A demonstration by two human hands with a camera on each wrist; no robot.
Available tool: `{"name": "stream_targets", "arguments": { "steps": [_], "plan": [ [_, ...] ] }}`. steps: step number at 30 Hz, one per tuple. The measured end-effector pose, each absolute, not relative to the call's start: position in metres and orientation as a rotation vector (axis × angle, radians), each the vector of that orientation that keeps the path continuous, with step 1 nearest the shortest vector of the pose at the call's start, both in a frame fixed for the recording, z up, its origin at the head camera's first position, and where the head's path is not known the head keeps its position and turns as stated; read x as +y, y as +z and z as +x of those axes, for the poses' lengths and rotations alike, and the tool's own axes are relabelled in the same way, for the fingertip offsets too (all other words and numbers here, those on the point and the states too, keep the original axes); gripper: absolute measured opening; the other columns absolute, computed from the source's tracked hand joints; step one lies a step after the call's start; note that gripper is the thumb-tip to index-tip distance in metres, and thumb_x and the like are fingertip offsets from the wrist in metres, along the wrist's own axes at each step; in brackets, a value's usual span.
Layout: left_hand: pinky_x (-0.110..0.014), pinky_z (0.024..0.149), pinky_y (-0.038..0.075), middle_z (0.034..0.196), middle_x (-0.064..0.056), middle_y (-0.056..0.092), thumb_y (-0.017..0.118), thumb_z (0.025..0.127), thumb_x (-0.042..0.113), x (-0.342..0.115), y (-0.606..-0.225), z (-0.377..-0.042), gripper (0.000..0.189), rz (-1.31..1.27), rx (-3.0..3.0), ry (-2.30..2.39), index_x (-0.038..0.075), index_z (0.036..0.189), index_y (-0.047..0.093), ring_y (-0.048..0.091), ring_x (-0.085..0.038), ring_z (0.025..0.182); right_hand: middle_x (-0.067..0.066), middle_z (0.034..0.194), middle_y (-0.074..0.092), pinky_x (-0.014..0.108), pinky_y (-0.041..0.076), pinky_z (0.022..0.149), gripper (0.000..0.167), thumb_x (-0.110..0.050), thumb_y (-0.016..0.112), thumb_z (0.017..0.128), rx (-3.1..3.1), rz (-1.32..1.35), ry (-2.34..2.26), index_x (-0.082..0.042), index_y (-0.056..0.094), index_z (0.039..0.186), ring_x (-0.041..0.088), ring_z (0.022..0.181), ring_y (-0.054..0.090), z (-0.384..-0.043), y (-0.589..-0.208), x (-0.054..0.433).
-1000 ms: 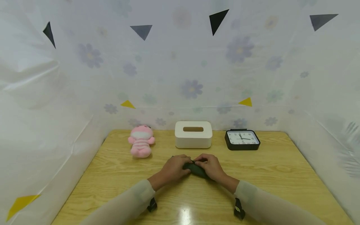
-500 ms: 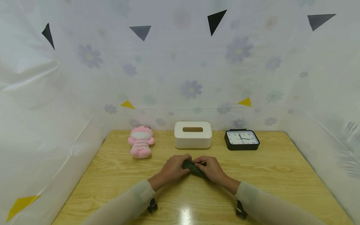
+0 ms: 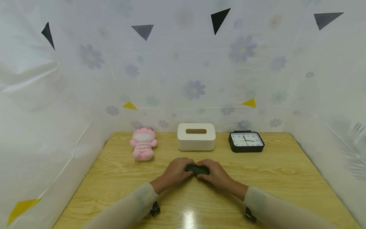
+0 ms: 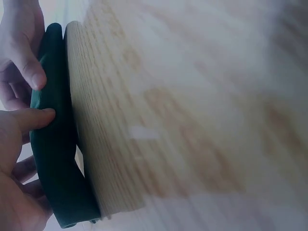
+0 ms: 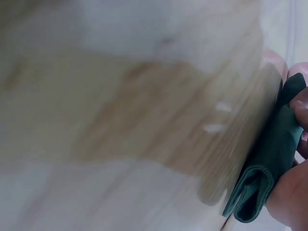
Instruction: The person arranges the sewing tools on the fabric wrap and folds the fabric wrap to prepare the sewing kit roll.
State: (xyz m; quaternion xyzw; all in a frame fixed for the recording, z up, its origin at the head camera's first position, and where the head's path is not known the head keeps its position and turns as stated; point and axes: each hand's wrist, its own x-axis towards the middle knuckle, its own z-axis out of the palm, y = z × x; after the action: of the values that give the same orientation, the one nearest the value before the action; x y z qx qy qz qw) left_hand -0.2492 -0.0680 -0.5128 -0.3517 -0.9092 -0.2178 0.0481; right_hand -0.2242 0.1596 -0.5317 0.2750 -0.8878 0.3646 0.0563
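A dark green cloth (image 3: 197,170), rolled or folded into a long narrow bundle, lies between both hands near the middle of the table. At its left part, my left hand (image 3: 178,171) grips it, thumb on the near side and fingers on the far side. My right hand (image 3: 216,174) holds the right part the same way. The left wrist view shows the cloth (image 4: 55,139) as a smooth strip with a thumb of each hand pressing on it. Folded layers show at the open end of the cloth (image 5: 262,185) in the right wrist view. Several fingertips are hidden behind it.
Behind the hands stands a white tissue box (image 3: 196,141). To its left lies a pink plush toy (image 3: 143,146), and to its right a black-framed clock (image 3: 246,142). The wooden table (image 3: 114,190) is enclosed by pale flower-patterned sheeting (image 3: 171,63).
My right hand has gone from pinching the cloth's upper edge to gripping around its right part. The cloth's right end no longer slants down under that hand. My left hand stays nearly in place.
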Motion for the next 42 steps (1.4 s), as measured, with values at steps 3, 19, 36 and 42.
{"name": "stream_targets", "arguments": {
  "steps": [3, 19, 36, 42],
  "plan": [
    [-0.041, 0.100, 0.052, 0.126, -0.002, 0.072, 0.080, 0.092, 0.024, -0.068, -0.512, -0.249, 0.034, -1.076, -2.779, -0.659, 0.018, 0.124, 0.073, 0.067, -0.019, 0.116, 0.006, 0.131, 0.066, 0.048, 0.050, 0.100, 0.053, -0.021, 0.087, 0.085, -2.704, 0.878, 1.080, -0.009, 0.066, 0.131, 0.026, 0.121, 0.063, -0.224, -0.531, 0.161],
    [-0.042, 0.096, 0.055, 0.124, -0.004, 0.072, 0.079, 0.093, 0.023, -0.065, -0.515, -0.248, 0.027, -1.084, -2.785, -0.618, 0.015, 0.119, 0.076, 0.068, -0.021, 0.114, 0.009, 0.137, 0.064, 0.046, 0.052, 0.100, 0.047, -0.022, 0.079, 0.093, -2.786, 1.002, 0.957, -0.006, 0.067, 0.135, 0.027, 0.124, 0.063, -0.225, -0.523, 0.165],
    [-0.040, 0.100, 0.052, 0.132, -0.004, 0.066, 0.067, 0.101, 0.037, -0.072, -0.510, -0.244, 0.037, -1.085, -2.861, -0.702, 0.016, 0.132, 0.071, 0.065, -0.021, 0.118, 0.003, 0.153, 0.053, 0.049, 0.049, 0.105, 0.062, -0.026, 0.073, 0.097, -2.816, 1.096, 0.946, -0.012, 0.050, 0.153, 0.027, 0.136, 0.055, -0.226, -0.528, 0.186],
    [-0.041, 0.106, 0.049, 0.145, -0.006, 0.058, 0.067, 0.101, 0.034, -0.082, -0.510, -0.244, 0.044, -1.166, -2.886, -0.672, 0.017, 0.141, 0.065, 0.059, -0.025, 0.130, 0.005, 0.155, 0.051, 0.052, 0.048, 0.105, 0.064, -0.033, 0.066, 0.101, -2.853, 1.094, 0.846, -0.013, 0.043, 0.158, 0.029, 0.136, 0.055, -0.223, -0.531, 0.194]
  ]
}}
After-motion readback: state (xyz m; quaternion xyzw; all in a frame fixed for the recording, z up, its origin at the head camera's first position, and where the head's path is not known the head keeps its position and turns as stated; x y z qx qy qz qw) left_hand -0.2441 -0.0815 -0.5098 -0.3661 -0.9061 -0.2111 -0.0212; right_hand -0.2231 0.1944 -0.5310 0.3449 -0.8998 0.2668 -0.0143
